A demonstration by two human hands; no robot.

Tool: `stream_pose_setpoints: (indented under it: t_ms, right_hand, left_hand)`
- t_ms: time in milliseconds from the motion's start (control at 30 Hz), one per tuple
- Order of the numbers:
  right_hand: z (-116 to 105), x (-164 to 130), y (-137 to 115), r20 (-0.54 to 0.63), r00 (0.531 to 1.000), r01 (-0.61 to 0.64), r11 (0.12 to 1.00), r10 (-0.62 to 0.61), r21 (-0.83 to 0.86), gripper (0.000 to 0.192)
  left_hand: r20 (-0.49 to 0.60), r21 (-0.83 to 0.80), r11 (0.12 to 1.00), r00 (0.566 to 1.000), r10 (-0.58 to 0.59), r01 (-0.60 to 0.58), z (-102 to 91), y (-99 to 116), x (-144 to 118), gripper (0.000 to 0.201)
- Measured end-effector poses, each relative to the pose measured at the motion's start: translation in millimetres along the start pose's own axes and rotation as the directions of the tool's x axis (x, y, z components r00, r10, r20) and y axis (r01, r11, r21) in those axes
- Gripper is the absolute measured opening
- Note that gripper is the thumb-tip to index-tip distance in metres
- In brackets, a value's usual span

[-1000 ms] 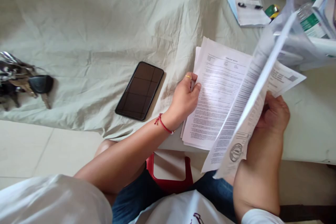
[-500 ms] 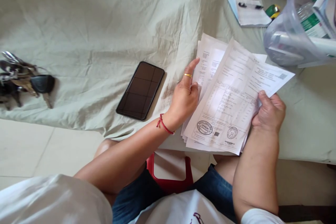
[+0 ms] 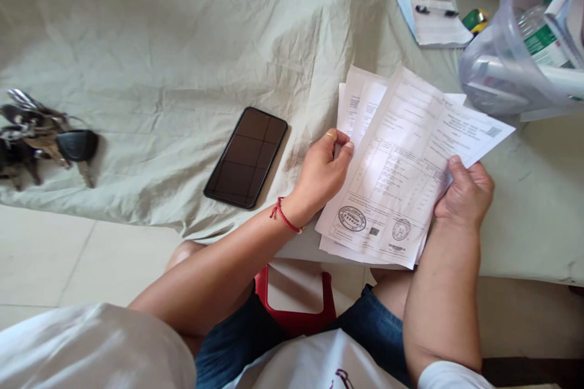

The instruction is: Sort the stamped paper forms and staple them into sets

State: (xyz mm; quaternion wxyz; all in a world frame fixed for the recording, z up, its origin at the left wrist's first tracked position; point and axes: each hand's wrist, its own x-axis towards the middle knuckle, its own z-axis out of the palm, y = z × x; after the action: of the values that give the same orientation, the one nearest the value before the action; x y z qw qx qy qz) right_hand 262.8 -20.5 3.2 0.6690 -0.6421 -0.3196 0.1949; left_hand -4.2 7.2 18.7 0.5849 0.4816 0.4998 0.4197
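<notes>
The left hand (image 3: 325,171) curled at the left edge of a stack of papers (image 3: 401,176), its fingers (image 3: 343,147) bent and pressed together, pinching the edge of the sheets; a thin gold ring sat on one finger and a red cord bracelet (image 3: 285,217) circled the wrist. The right hand (image 3: 465,191) gripped the right side of the same stack, thumb on top and the other fingers folded underneath. The papers were thin white printed sheets, fanned slightly, the top one carrying a table of lines and two round stamps near its lower edge. They lay at the near edge of a surface covered by a wrinkled pale green cloth (image 3: 182,42). Just left of the left hand a flat black phone (image 3: 246,157) lay face up on the cloth. A bunch of metal keys (image 3: 41,137) lay well apart at the far left. A cloudy plastic tub (image 3: 515,61) stood beyond the papers at the right.
</notes>
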Motion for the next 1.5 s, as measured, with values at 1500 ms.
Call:
stream_pose_setpoints:
  t_ms: [1500]
  right_hand:
    - [0, -8, -15, 0.137, 0.989, 0.067, 0.997, -0.063, -0.03, 0.035]
  left_hand:
    - [-0.039, 0.091, 0.996, 0.999, 0.019, -0.015, -2.1, -3, -3, 0.025]
